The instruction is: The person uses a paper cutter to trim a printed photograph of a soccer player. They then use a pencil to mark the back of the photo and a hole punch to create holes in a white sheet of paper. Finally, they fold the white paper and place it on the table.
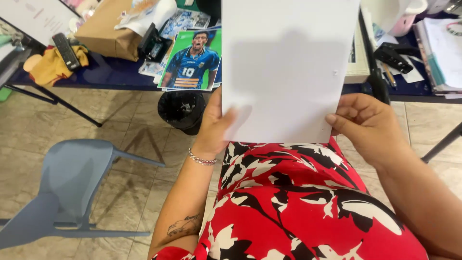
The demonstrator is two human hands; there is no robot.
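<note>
Both hands, left hand [214,130] and right hand [368,126], pinch my white sheet [288,67] by its lower corners, fingers closed. I judge it merely held up, blank side facing me, above the table [110,72].

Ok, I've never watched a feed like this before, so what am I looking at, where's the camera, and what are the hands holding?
There is no machine here. One camera sits on a seated person's head and looks down over their lap. Both hands hold one blank white sheet upright by its lower edge: the left hand at the lower left, the right hand at the lower right. Behind the sheet a dark blue table carries a printed photo of a footballer, a brown paper bag, a remote control and a black stapler. A grey plastic chair stands on the tiled floor.
</note>
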